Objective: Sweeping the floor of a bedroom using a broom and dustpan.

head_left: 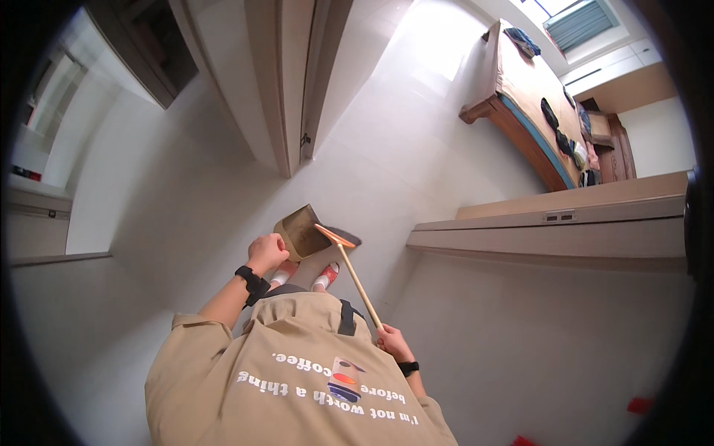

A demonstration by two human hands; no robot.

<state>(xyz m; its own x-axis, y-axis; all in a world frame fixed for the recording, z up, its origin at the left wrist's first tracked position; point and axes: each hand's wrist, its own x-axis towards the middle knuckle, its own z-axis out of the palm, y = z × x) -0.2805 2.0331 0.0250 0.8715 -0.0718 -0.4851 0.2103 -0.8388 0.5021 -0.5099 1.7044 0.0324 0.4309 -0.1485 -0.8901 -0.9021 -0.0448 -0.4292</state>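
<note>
My left hand (268,253) is closed at the near left side of a brownish dustpan (304,231), apparently gripping its handle, which the fingers hide. In my right hand (395,342), near my right hip, is the pale handle of a broom (357,279). The broom's orange head and dark bristles (346,236) lie at the dustpan's right edge, the head partly overlapping the pan. Whether the bristles touch the floor I cannot tell. My feet, in white socks and red slippers (328,274), stand just below the dustpan.
A door frame (287,111) rises ahead on the left, and another wall end with a door frame (546,234) stands to the right. Beyond the opening is a wooden bed (530,148) with clothes on it. Red items (640,405) lie at the lower right.
</note>
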